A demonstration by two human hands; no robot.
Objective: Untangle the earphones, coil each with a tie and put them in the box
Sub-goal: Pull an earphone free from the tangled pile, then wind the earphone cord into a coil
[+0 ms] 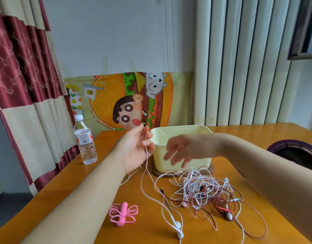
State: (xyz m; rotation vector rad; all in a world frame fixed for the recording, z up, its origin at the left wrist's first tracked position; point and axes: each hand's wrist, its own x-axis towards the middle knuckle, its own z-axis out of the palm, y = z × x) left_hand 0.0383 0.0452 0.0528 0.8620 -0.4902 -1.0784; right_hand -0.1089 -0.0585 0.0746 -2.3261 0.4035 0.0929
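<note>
A tangle of white, pink and red earphone cables lies on the orange table in front of a pale yellow box. My left hand is raised palm up beside the box, and a thin pinkish-white cable runs between its fingers and hangs down to the tangle. My right hand hovers above the tangle in front of the box, fingers spread and pointing down, holding nothing. A white earbud pair lies near the front edge. Pink cable ties lie in a bunch at front left.
A clear water bottle stands at the table's left edge. A dark round fan-like object sits at the far right. A cartoon cloth hangs on the wall behind, with curtains on both sides.
</note>
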